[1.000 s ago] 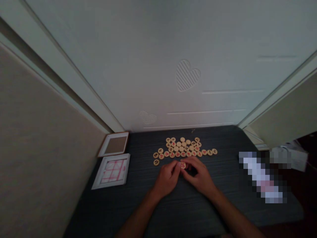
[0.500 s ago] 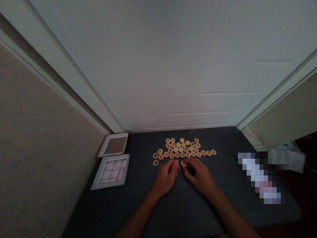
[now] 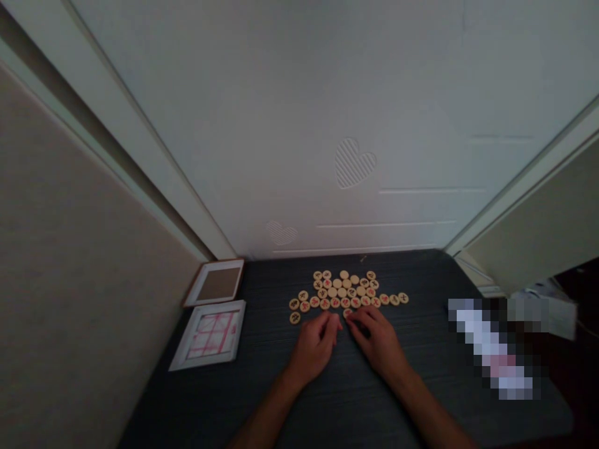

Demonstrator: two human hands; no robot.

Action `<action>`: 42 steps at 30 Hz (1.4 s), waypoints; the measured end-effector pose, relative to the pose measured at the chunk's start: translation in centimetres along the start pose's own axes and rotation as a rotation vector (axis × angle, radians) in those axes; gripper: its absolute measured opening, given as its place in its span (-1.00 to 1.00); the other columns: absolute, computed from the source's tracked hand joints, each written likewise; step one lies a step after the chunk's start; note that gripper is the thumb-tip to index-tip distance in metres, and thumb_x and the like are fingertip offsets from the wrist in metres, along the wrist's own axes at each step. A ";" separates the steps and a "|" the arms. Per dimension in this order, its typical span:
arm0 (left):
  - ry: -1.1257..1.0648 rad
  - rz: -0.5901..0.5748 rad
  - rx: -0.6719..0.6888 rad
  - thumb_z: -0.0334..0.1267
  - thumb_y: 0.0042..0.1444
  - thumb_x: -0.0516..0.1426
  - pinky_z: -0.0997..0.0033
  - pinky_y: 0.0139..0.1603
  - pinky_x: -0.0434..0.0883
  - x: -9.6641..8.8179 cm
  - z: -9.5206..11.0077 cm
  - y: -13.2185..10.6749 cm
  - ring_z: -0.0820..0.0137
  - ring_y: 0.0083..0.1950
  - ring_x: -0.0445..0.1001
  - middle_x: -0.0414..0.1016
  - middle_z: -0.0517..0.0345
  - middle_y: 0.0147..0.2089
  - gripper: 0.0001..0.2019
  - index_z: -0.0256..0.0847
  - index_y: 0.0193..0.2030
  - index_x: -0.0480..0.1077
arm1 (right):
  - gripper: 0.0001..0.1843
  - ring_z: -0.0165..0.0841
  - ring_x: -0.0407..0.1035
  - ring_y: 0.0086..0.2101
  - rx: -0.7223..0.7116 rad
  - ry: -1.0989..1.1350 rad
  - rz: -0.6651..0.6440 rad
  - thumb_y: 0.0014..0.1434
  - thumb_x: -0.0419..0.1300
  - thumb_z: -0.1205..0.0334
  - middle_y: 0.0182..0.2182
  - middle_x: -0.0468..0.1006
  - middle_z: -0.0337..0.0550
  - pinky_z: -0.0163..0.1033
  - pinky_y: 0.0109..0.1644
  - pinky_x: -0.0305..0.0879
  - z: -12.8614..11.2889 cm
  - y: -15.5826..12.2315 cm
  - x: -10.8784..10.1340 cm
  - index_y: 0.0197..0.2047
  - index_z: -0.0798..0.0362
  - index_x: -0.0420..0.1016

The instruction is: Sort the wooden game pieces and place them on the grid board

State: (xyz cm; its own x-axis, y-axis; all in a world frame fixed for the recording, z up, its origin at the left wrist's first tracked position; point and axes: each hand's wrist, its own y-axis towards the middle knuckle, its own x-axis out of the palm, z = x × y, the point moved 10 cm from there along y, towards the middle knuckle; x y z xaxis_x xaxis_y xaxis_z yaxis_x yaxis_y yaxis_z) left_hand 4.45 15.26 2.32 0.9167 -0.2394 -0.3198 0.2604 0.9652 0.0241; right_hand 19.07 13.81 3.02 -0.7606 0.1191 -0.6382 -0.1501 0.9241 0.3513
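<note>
Round wooden Chinese chess pieces (image 3: 336,303) lie on the dark table (image 3: 374,399), in rows with red or black characters; several show a blank face. My right hand (image 3: 381,343) has thumb and forefinger closed around one red-marked chess piece (image 3: 347,314) just in front of the long row. Left of that piece, my left hand (image 3: 313,346) rests with its fingers curled and pressed together; whatever they may hold is hidden. A black-marked piece (image 3: 294,318) lies apart at the left end, beyond my left hand.
At the left stand a shallow open box (image 3: 191,298) with a brown inside and a white tray (image 3: 180,355) with a red-lined sheet. A blurred-out item (image 3: 486,349) lies at the right. Behind the table rises a white panel (image 3: 281,125) with heart reliefs.
The view has tilted up slightly, so everything sits lower in the picture. My right hand's fingers have closed in a little around the red-marked piece; my left hand is nearly unchanged.
</note>
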 end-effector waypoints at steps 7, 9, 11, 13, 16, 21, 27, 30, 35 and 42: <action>-0.006 -0.005 -0.016 0.01 0.41 -0.06 0.46 -0.37 0.25 0.0 -0.2 -0.1 0.42 -0.46 0.36 0.34 0.26 -0.52 -0.58 -0.20 -0.33 0.42 | -0.89 -0.28 0.47 -0.26 -0.021 0.033 0.110 0.35 0.17 0.23 -0.26 0.58 -0.13 -0.21 -0.17 0.42 -0.8 1.0 -2.9 -0.14 -0.04 0.54; -0.001 -0.003 -0.017 0.01 0.41 -0.06 0.45 -0.37 0.25 -0.1 -0.3 -0.2 0.42 -0.45 0.36 0.34 0.25 -0.52 -0.57 -0.20 -0.32 0.42 | -0.88 -0.26 0.47 -0.25 -0.016 0.001 0.132 0.35 0.17 0.20 -0.24 0.58 -0.12 -0.19 -0.16 0.41 -0.3 2.1 -4.0 -0.14 -0.03 0.54; 0.001 -0.004 -0.011 0.02 0.41 -0.06 0.46 -0.36 0.26 0.0 -0.3 -0.2 0.42 -0.45 0.37 0.34 0.25 -0.52 -0.57 -0.20 -0.32 0.42 | -0.87 -0.27 0.46 -0.28 -0.013 -0.027 0.120 0.34 0.18 0.18 -0.26 0.59 -0.13 -0.20 -0.18 0.40 0.4 3.8 -4.9 -0.15 -0.03 0.55; 0.000 -0.007 -0.004 0.01 0.41 -0.06 0.46 -0.36 0.25 0.0 -0.3 -0.2 0.42 -0.45 0.37 0.34 0.26 -0.52 -0.58 -0.20 -0.33 0.42 | -0.84 -0.28 0.46 -0.30 -0.017 -0.056 0.073 0.34 0.16 0.17 -0.29 0.59 -0.14 -0.21 -0.18 0.40 0.9 5.9 -5.2 -0.14 -0.03 0.56; -0.002 0.000 0.003 0.00 0.41 -0.07 0.47 -0.37 0.25 0.1 -0.3 -0.2 0.43 -0.46 0.36 0.34 0.26 -0.53 -0.58 -0.20 -0.34 0.42 | -0.83 -0.27 0.49 -0.17 -0.064 -0.135 -0.100 0.33 0.16 0.20 -0.20 0.63 -0.13 -0.20 -0.02 0.39 0.6 9.1 -4.0 -0.14 -0.02 0.59; 0.002 0.003 0.016 -0.01 0.41 -0.07 0.46 -0.36 0.25 0.1 -0.3 -0.2 0.42 -0.46 0.38 0.34 0.26 -0.54 -0.58 -0.19 -0.34 0.42 | -0.80 -0.31 0.50 -0.10 0.068 -0.348 -0.358 0.31 0.16 0.22 -0.12 0.65 -0.11 -0.27 0.07 0.32 1.4 12.2 -0.6 -0.12 -0.01 0.62; 0.010 -0.006 0.028 0.01 0.41 -0.08 0.45 -0.37 0.25 0.1 -0.3 -0.2 0.42 -0.47 0.38 0.34 0.26 -0.54 -0.56 -0.19 -0.34 0.43 | -0.80 -0.26 0.51 -0.15 0.175 -0.391 -0.373 0.27 0.26 0.17 -0.15 0.63 -0.03 -0.25 -0.03 0.37 2.0 13.3 1.1 -0.10 0.06 0.61; 0.006 -0.012 0.031 0.01 0.41 -0.07 0.45 -0.36 0.26 0.1 -0.1 -0.2 0.42 -0.47 0.39 0.35 0.25 -0.54 -0.56 -0.19 -0.34 0.43 | -0.71 -0.24 0.47 -0.05 0.174 -0.355 -0.354 0.34 0.23 0.13 0.04 0.53 -0.02 -0.12 0.03 0.44 1.6 13.7 1.1 0.08 0.04 0.50; 0.006 -0.008 0.028 0.02 0.41 -0.08 0.44 -0.37 0.26 -0.1 0.1 -0.3 0.40 -0.46 0.39 0.35 0.24 -0.53 -0.55 -0.19 -0.33 0.43 | -0.71 -0.27 0.49 -0.07 0.117 -0.237 -0.302 0.36 0.21 0.14 0.04 0.53 -0.07 -0.10 0.02 0.47 0.3 14.1 0.4 0.10 0.00 0.49; -0.013 0.003 0.022 -0.02 0.41 -0.06 0.46 -0.38 0.26 -0.1 0.0 -0.2 0.42 -0.47 0.38 0.36 0.26 -0.52 -0.61 -0.19 -0.24 0.45 | -0.69 -0.34 0.55 -0.32 0.159 0.477 -0.246 0.24 0.26 0.06 -0.26 0.66 -0.16 -0.25 -0.25 0.50 -0.3 7.8 -1.0 -0.01 0.02 0.56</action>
State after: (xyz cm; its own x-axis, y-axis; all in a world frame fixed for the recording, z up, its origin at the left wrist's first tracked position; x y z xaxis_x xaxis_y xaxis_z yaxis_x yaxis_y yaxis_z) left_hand 4.28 15.14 2.32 0.9215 -0.2379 -0.3071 0.2639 0.9635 0.0456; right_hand 18.41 20.77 6.60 -0.9222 -0.2504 -0.2948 -0.2904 0.9516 0.1003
